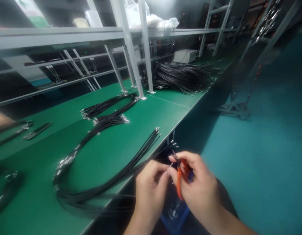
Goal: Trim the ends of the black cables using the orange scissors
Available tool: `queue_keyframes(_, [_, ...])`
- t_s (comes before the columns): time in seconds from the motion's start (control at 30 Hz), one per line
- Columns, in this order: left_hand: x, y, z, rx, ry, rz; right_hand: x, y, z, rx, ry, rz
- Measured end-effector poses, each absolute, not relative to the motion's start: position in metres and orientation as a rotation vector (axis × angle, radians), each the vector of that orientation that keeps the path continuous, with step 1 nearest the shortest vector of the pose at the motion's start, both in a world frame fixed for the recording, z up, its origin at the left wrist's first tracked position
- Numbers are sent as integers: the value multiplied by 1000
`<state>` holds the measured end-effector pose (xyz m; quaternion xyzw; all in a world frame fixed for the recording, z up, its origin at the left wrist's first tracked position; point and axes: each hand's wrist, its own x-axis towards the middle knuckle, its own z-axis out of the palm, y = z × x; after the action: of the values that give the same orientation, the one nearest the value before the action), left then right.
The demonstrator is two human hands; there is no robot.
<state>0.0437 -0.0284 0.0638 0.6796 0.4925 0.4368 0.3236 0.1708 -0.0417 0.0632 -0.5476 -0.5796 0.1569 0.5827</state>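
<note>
My right hand (200,186) is closed around small cutting pliers (179,182) with orange handles, their narrow metal jaws pointing up and away from me. Beside it, my left hand (152,187) pinches thumb against forefinger, and a tiny silvery end shows at the fingertips. Blurred black cable strands run behind this hand, so most of what it holds is hidden. A long bundle of black cables (112,186) with pale metal tips curves over the green table (112,150) toward my hands. Below the hands, a blue bin (182,218) contains small silvery pieces.
Farther along the table lies a big heap of black cables (182,76), near a white box (186,56). Smaller cable bundles (109,112) rest by the white shelf posts (132,62). A phone-like dark object (38,131) and another person's arm (1,120) are at left.
</note>
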Motion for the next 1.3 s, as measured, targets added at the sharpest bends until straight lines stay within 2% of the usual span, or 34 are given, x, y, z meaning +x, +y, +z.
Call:
queue_keyframes(0.17, [46,-30,60,1892,1325,1197,168,-41,55,-1300,-1483,212])
queue_keyframes(0.33, [43,-26,59,1823,1347,1194,164,-52,54,-1123,-1576,125])
queue_keyframes(0.4, [38,-23,61,1689,1306,1157,169,-55,60,-1145,-1516,390])
queue_keyframes(0.47, [33,-20,62,1558,1244,1139,180,-55,68,-1213,-1349,867])
queue_keyframes(0.57, [28,-17,65,1431,1155,1138,201,-48,74,-1089,-1207,1485])
queue_keyframes(0.7, [27,-16,68,1338,1054,1124,216,-38,62,-849,-1151,1929])
queue_keyframes(0.9, [26,-18,73,1332,962,1089,212,-28,43,-793,-1048,2090])
queue_keyframes(1.3, [26,-18,70,1356,912,1048,216,-17,52,-732,-1056,2169])
